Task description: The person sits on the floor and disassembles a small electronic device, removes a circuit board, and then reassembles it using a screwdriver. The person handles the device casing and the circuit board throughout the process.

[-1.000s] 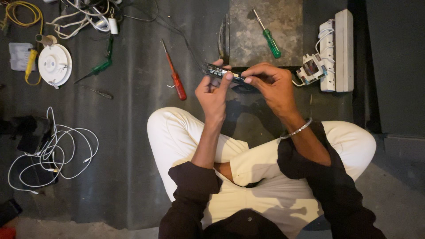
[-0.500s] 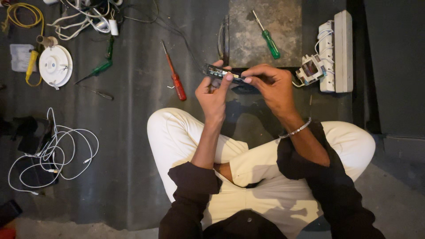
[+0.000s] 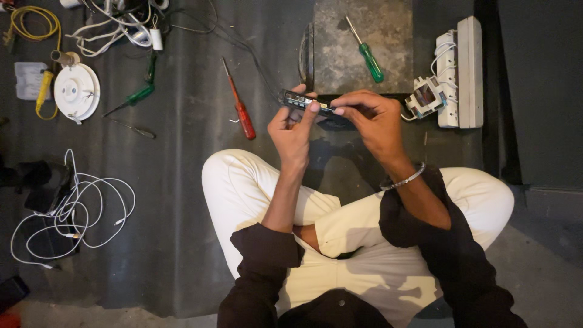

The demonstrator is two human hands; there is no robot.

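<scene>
I sit cross-legged in white trousers on a dark floor mat. Both hands hold a small dark elongated electrical part [image 3: 299, 101] above my knees. My left hand [image 3: 293, 129] grips its left end, thumb on top. My right hand [image 3: 369, 118] pinches its right end with fingertips; a silver bracelet [image 3: 402, 181] is on that wrist. The part's right half is hidden under my fingers.
A red screwdriver [image 3: 239, 109] lies left of my hands. A green screwdriver [image 3: 367, 54] rests on a grey slab [image 3: 388, 24]. A white power strip [image 3: 461, 73] with an opened socket module [image 3: 425, 97] sits right. White ceiling rose [image 3: 76, 91], another green screwdriver [image 3: 133, 97], white cables [image 3: 67, 206] lie left.
Hardly anything differs; my hands keep the same grip on the dark part, with only slight finger shifts.
</scene>
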